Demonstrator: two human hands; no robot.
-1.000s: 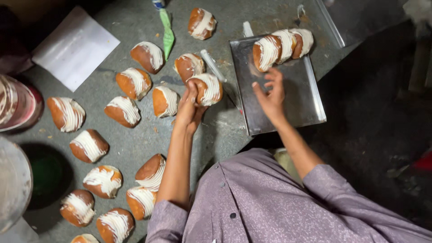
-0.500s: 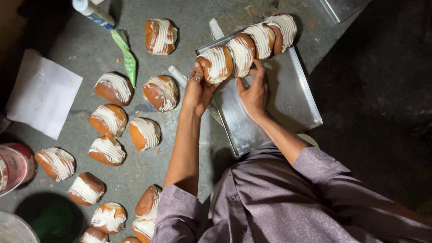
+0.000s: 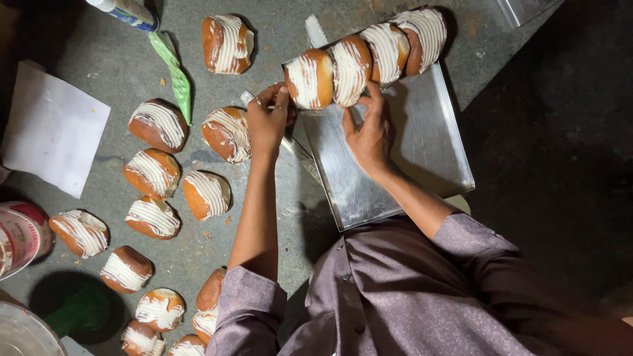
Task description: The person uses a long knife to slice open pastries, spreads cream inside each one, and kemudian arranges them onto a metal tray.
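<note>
Nearest you, your two forearms run up from the purple sleeves and converge on the far-left corner of the steel tray (image 3: 395,171). Your left hand (image 3: 267,122) sits at the tray's left edge, fingers curled narrow against the near-left side of the end bun (image 3: 308,78), touching it (whether it truly grips or only steadies, you cannot tell from here). Your right hand (image 3: 369,132) lies just right of it over the bare tray, fingers spread and reaching up to the underside of the second bun (image 3: 349,69), touching rather than clasping.

The row of four cream-striped buns stands on edge, its long axis slanting from the end bun up and right along the tray's far rim. So the end bun lies just beyond your left hand, which is the nearer one. Further left, loose buns (image 3: 211,193) lie scattered on the grey table (image 3: 99,86), well apart from the row.
</note>
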